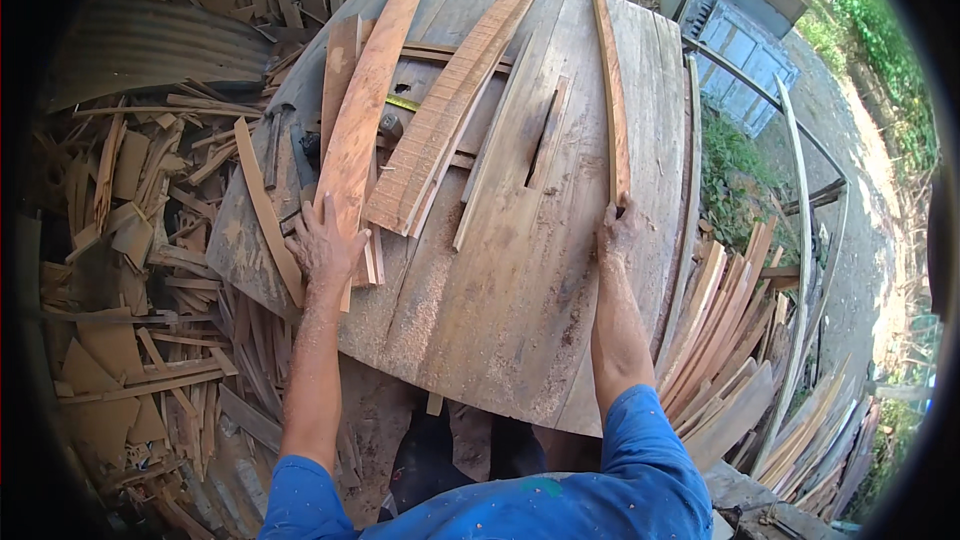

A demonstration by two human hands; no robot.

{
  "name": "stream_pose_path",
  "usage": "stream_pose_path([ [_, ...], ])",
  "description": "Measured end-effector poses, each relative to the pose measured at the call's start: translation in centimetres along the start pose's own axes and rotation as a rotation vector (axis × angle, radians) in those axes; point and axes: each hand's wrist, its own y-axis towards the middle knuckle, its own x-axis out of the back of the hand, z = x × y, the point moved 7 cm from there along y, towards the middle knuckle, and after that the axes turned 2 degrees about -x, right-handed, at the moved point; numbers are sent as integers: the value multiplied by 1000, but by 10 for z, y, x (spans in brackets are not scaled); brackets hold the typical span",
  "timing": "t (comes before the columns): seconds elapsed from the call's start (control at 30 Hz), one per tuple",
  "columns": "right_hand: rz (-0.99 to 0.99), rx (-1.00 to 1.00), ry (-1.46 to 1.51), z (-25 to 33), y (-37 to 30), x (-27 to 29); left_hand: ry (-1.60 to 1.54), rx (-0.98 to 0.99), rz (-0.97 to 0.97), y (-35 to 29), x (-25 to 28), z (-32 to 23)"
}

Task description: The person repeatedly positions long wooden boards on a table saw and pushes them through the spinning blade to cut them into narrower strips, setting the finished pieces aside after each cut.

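Head view, looking down on a wooden counter point(520, 270) dusted with sawdust, a saw slot point(541, 140) cut in its middle.

Right hand point(620, 232) rests at the near end of a thin strip point(610, 80), fingers curled over that end; whether they grip it or only press on it cannot be told. Strip lies flat on the right part of the counter, long axis running away from the person, far end reaching past the far edge of the counter. One strip under this hand.

Left hand point(325, 245) lies spread, palm down, on the near end of a wide board point(362, 110). Nothing closed in its fingers. Board also points away from the person, leaning slightly right at the far end.

Just right of it, a ribbed board point(445, 110) lies on the same slant, near end close to the left hand but apart from it. A few narrower slats lie under and between these two.

Scrap heap point(140, 270) on the ground at left. Stacked slats point(730, 340) lean at right of the counter. Blue sleeves point(640, 450) at the lower edge.
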Motion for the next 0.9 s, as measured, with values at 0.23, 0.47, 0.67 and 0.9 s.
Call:
stream_pose_path([
  [0.23,61,-691,713,-47,-201,154,-726,-350,20,-119,5,-104],
  [0.47,937,-1006,1508,81,-366,278,-1803,251,1364,-280,-27,-329],
  [0.67,1270,-908,1273,83,-419,265,-1879,104,1160,-295,-25,-275],
  [0.9,1632,-349,560,118,-454,207,-1674,-86,468,-298,60,-68],
])
